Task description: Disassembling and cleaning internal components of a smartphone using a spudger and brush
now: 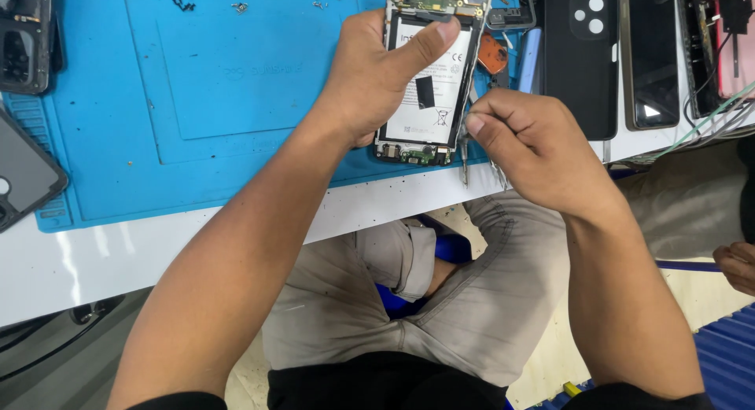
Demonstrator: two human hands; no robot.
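My left hand (377,72) grips an opened smartphone (429,103) with its back cover off, thumb lying across the white battery. A green circuit board shows at the phone's top and another at its bottom. The phone rests on the near edge of a blue work mat (197,103). My right hand (535,142) is closed around metal tweezers (464,166), whose tips point down beside the phone's lower right corner.
A black phone case (580,64) and a dark phone (651,60) lie to the right on the white table (79,260). More opened phones sit at the far right (720,40) and left edge (23,36). Small screws (240,5) lie on the mat. Another person's hand (739,264) shows at right.
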